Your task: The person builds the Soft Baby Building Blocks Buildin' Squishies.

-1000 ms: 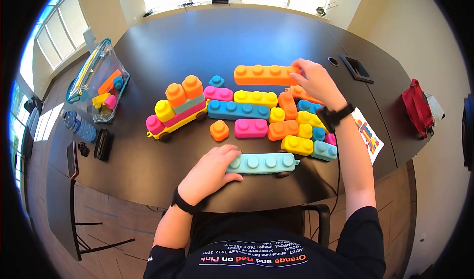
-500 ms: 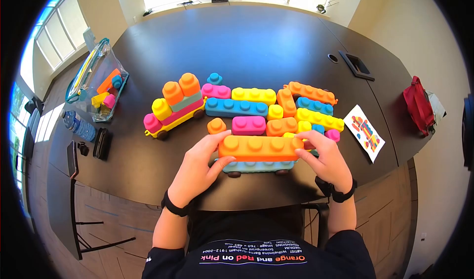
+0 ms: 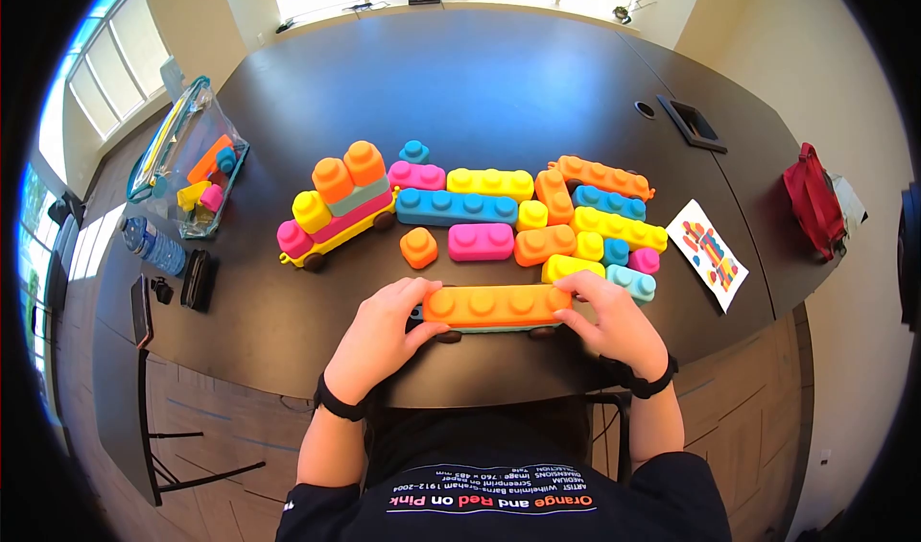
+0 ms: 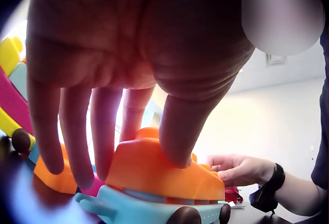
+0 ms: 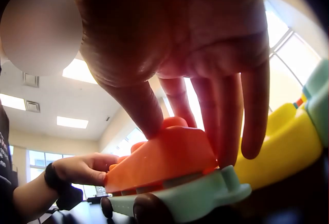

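Observation:
A long orange block [image 3: 496, 305] with a row of studs lies along the top of a light blue wheeled base [image 4: 139, 209] near the table's front edge. Both wrist views show a thin gap between the two, with the base's studs in it. My left hand [image 3: 377, 331] pinches the block's left end, thumb on the near side and fingers on the far side. At the other end, my right hand [image 3: 619, 319] grips it the same way. Dark wheels [image 5: 149, 208] show under the base.
Beyond the hands lie loose blocks, among them a pink block [image 3: 481, 242] and a blue block [image 3: 456, 207]. A built block car [image 3: 338, 218] stands at left. A picture sheet [image 3: 708, 256] lies right; a clear bag [image 3: 197, 158] and water bottle [image 3: 153, 245] stand left.
My right hand has brought the long orange block from the far side of the table onto the light blue base. My left hand has moved from the base to the block's left end.

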Tool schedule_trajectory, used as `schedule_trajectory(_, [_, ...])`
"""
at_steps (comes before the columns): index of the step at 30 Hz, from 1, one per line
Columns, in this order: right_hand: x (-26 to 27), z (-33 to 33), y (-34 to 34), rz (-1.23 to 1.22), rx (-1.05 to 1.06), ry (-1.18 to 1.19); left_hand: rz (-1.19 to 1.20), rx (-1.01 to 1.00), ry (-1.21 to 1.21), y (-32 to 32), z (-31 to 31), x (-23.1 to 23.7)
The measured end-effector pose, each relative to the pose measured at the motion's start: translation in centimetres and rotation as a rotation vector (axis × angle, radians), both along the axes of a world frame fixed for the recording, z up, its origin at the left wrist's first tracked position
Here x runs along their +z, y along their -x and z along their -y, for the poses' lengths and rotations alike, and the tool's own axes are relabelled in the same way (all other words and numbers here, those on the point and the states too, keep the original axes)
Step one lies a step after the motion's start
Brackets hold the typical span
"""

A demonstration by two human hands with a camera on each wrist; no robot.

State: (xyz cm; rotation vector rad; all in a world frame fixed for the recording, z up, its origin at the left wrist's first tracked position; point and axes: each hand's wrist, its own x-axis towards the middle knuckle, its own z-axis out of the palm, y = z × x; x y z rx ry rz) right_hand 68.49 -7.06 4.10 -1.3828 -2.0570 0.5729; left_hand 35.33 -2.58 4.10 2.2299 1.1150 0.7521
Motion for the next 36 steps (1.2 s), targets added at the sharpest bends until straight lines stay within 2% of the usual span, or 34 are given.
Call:
schedule_trajectory(6, [-0.3, 0.0, 0.3, -0.002, 0.008, -0.019, 0.028, 0.024, 0.009, 0.2, 0.3, -0.4])
schedule_trajectory(11, [-0.4, -0.2, 0.7, 0.015, 0.003, 0.009, -0.048, 0.058, -0.076, 0.0, 0.3, -0.3])
schedule_trajectory(14, [-0.7, -0.4, 0.8, 0.057, -0.016, -0.063, -0.033, 0.039, -0.09, -0.5, 0.2, -0.3])
schedule_trajectory(26, [-0.4, -0.3, 0.8, 0.067, -0.039, -0.046, -0.039, 0.041, -0.044, -0.6, 0.0, -0.5])
schedule_trajectory(31, [-0.1, -0.3, 1.1, 0.079, -0.034, -0.198, -0.039, 0.037, -0.027, -0.6, 0.0, -0.4])
schedule_trajectory(36, [0.1, -0.4, 0.9, 0.074, -0.012, -0.214, -0.024, 0.041, -0.023, -0.5, 0.0, -0.4])
